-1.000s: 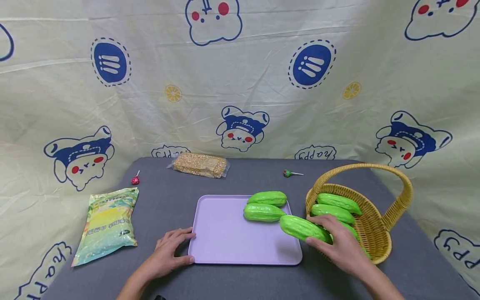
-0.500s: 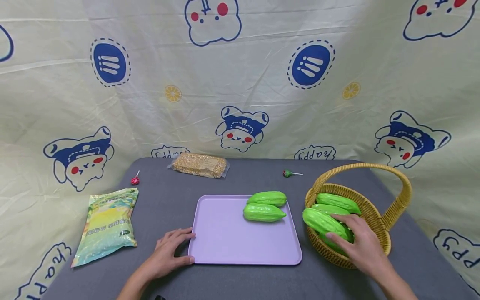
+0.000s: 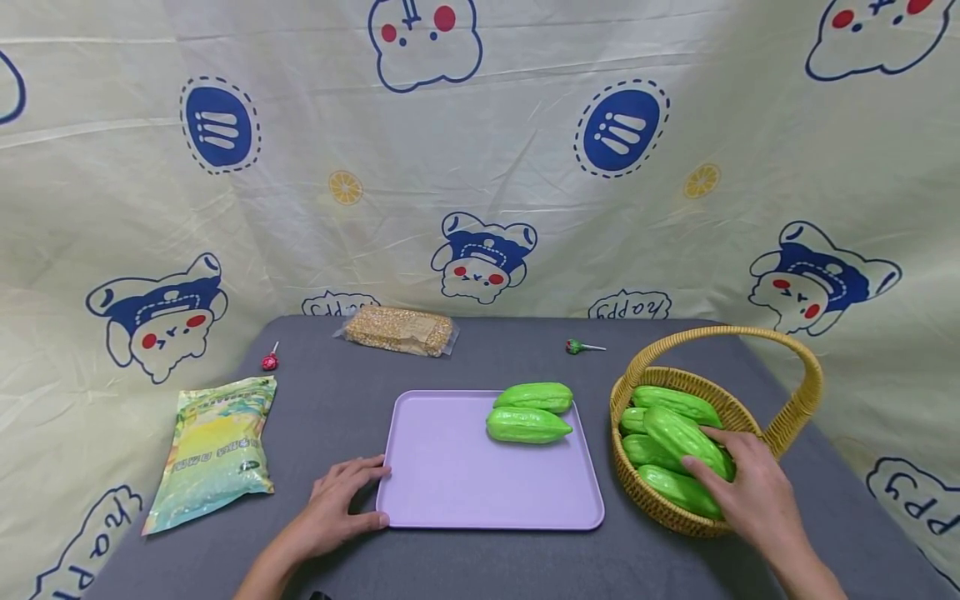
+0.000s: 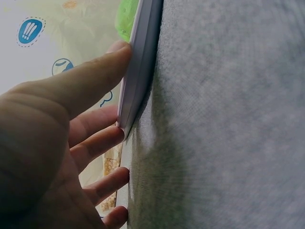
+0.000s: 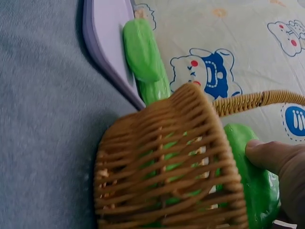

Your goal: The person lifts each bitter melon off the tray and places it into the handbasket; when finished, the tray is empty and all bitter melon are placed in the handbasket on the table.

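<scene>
1. The right hand is over the basket, at about 4 o'clock on the table.
2. Its fingers and thumb are curled around a green gourd. The gourd lies on top of the other green gourds in the basket.
3. In the right wrist view, the thumb presses on the green gourd just behind the woven wall of the basket.
4. The left hand lies flat on the table at about 7 o'clock. Its fingers are nearly straight and they hold nothing.
5. The left fingertips touch the edge of the purple tray at its near left corner. The thumb lies along the tray's edge.
6. The purple tray is in the middle of the table. Two more green gourds lie side by side on it, at about 2 o'clock on the tray.
7. A bright snack bag lies at 9 o'clock, hanging a bit off the table.
8. A pack of yellow grains is at 11 o'clock.
9. A red lollipop is at 10 o'clock, and a green lollipop is at 1 o'clock.
</scene>
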Demonstrator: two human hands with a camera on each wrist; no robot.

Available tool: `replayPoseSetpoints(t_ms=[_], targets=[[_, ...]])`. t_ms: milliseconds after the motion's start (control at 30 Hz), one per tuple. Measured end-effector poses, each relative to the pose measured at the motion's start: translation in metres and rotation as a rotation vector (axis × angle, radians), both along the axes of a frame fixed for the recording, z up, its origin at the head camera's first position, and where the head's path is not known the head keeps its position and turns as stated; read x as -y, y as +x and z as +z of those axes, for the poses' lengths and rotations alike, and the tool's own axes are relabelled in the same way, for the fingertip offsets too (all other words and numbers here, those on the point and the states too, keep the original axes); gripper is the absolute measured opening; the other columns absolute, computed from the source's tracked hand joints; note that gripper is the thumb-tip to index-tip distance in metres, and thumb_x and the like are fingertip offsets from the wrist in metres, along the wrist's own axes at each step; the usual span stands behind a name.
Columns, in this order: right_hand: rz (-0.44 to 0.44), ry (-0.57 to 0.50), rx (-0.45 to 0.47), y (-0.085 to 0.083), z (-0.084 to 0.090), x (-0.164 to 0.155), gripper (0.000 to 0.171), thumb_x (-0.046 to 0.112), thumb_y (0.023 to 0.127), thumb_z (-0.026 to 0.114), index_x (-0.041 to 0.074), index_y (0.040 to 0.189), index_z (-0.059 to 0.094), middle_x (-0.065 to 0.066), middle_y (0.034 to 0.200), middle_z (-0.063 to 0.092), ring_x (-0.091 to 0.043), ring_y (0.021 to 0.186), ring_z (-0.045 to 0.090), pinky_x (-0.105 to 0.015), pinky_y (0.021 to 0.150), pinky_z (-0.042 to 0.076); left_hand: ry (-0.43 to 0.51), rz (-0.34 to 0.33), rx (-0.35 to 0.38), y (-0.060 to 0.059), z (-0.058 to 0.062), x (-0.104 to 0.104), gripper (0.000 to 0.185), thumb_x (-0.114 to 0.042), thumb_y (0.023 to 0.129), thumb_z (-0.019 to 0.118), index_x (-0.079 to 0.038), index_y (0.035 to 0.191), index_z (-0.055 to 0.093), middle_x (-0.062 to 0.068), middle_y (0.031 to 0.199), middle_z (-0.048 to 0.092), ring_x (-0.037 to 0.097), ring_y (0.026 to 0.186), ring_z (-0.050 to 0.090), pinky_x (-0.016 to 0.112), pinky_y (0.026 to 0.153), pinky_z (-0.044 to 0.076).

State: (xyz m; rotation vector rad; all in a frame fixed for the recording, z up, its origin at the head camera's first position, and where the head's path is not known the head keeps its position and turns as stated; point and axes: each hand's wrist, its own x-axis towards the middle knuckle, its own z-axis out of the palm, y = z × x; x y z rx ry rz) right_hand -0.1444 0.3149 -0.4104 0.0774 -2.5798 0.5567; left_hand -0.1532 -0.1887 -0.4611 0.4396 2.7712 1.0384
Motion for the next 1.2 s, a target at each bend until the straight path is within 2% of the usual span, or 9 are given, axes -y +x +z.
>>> replayPoseSetpoints(t_ms=[200, 400, 967, 1200], targets=[[-0.047, -0.007, -0.029, -0.001, -0.005, -0.009, 0.051, 0.029, 0.079, 0.075, -0.002, 0.117, 0.058, -0.028, 0.111, 0.055, -0.043, 0.100, 0.049, -0.060, 0.078, 0.036, 0.002, 0.004, 0.001, 0.000, 0.001, 0.000, 0.061, -0.046, 0.077, 0.072, -0.017, 0.129, 0.056, 0.003, 0.145, 0.045, 0.033, 0.131, 0.033, 0.063, 0.097, 0.023], [-0.101, 0.016, -0.030, -0.004, -0.009, -0.016, 0.051, 0.029, 0.080, 0.073, -0.004, 0.116, 0.059, -0.029, 0.107, 0.055, -0.043, 0.094, 0.048, -0.058, 0.074, 0.037, -0.001, 0.004, -0.011, 0.000, 0.000, 0.000, 0.061, -0.045, 0.077, 0.073, -0.017, 0.128, 0.056, 0.003, 0.144, 0.046, 0.033, 0.131, 0.034, 0.063, 0.096, 0.023], [-0.224, 0.070, 0.080, -0.007, -0.011, -0.026, 0.056, 0.032, 0.084, 0.070, -0.008, 0.121, 0.054, -0.033, 0.105, 0.050, -0.047, 0.092, 0.044, -0.059, 0.078, 0.035, -0.003, 0.005, -0.003, -0.001, -0.001, 0.000, 0.061, -0.046, 0.077, 0.072, -0.018, 0.129, 0.056, 0.003, 0.145, 0.046, 0.033, 0.130, 0.034, 0.063, 0.097, 0.023], [-0.206, 0.095, 0.114, -0.006, -0.011, -0.030, 0.058, 0.032, 0.083, 0.070, -0.007, 0.123, 0.051, -0.035, 0.108, 0.050, -0.048, 0.094, 0.043, -0.061, 0.078, 0.035, 0.002, 0.008, 0.001, -0.001, -0.001, 0.000, 0.061, -0.045, 0.077, 0.073, -0.018, 0.129, 0.056, 0.003, 0.145, 0.045, 0.033, 0.131, 0.034, 0.064, 0.098, 0.022]])
